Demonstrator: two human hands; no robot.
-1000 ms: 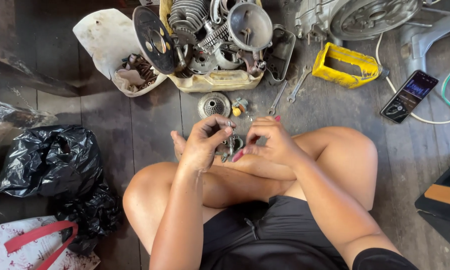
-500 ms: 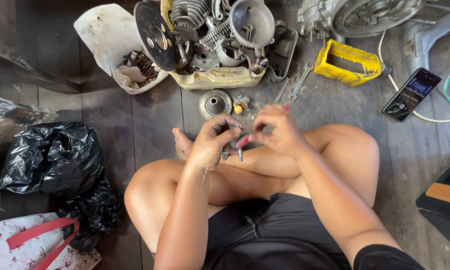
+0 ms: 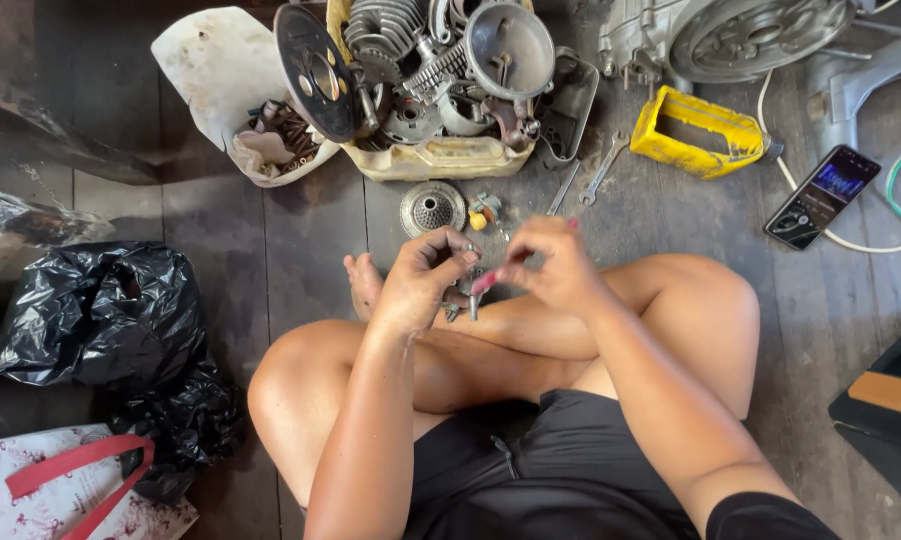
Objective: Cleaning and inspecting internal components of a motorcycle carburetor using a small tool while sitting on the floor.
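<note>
The person sits cross-legged on the dark plank floor (image 3: pixel 220 260), and both hands meet just above the crossed shins. The left hand (image 3: pixel 415 285) is curled, its fingers closed around a small metal part (image 3: pixel 460 300) whose lower end shows just below and to the right of that grip; what the piece is stays too small to tell. The part appears to hang roughly upright, its long axis pointing down toward the leg. Directly to the right, nearly touching, the right hand (image 3: pixel 555 265) pinches its fingertips together on a thin red-tipped tool (image 3: pixel 485 282), which slants down and leftward toward the metal part. The tool's tip lies right beside the part, so the two grips face each other across a very narrow gap, with the part nearer the left hand. Beyond both hands, farther from the body, a round perforated metal disc (image 3: pixel 432 208) rests on the floor, and to its right lie two wrenches (image 3: pixel 588 180), well apart from either grip.
</note>
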